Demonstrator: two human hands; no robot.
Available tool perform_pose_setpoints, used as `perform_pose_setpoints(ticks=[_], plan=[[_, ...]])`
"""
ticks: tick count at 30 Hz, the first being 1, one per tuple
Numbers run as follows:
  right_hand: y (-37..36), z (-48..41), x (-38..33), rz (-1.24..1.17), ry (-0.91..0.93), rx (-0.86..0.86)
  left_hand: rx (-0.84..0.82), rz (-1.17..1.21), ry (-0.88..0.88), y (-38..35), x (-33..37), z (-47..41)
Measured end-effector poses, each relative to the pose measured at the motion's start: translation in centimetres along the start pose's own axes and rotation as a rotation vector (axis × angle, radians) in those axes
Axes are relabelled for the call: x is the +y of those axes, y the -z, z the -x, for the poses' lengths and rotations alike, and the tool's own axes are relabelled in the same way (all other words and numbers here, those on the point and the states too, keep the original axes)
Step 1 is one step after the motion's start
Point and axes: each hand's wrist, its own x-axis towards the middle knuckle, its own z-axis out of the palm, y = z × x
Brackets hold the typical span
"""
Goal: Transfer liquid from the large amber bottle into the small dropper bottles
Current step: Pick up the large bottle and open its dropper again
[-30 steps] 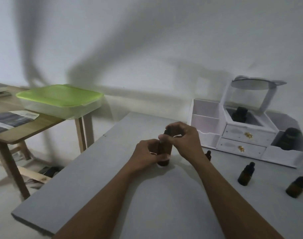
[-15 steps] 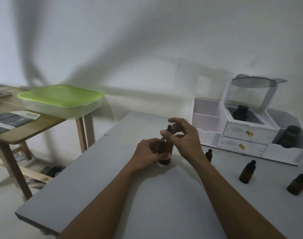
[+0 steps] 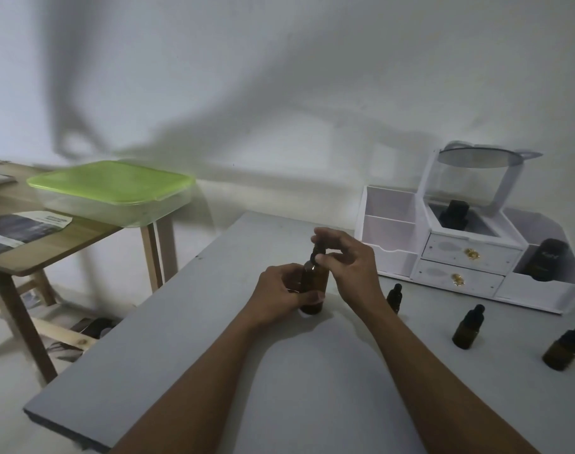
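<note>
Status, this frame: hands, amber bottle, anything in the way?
Left grip holds large amber bottle upright on table. Right grip pinches its dropper cap. Three small dropper bottles stand capped to the right. Nothing in the way.

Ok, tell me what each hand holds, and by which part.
The left hand grips the large amber glass bottle round its body. The right hand pinches the black dropper cap on top of the bottle.

Large bottle (image 3: 312,286) upright mid-table (image 3: 214,371), left hand (image 3: 276,296) around it, right hand (image 3: 348,267) on the dropper cap (image 3: 316,253) above. Right of it, three dropper bottles (image 3: 469,329); behind them, organizer (image 3: 391,231) against the wall. Far left, side table (image 3: 50,253) bearing a lidded container (image 3: 112,191).
</note>
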Motion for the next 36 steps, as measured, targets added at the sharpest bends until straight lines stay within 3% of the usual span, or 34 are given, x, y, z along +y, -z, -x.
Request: perform_pose_setpoints(ticks=[18, 36], plan=[[0.05, -0.08, 0.06, 0.017, 0.017, 0.068, 0.001, 0.035, -0.008, 0.07, 0.41, 0.26], [0.08, -0.02, 0.56, -0.003, -0.026, 0.006, 0.005, 0.031, 0.020, 0.07, 0.59, 0.47]])
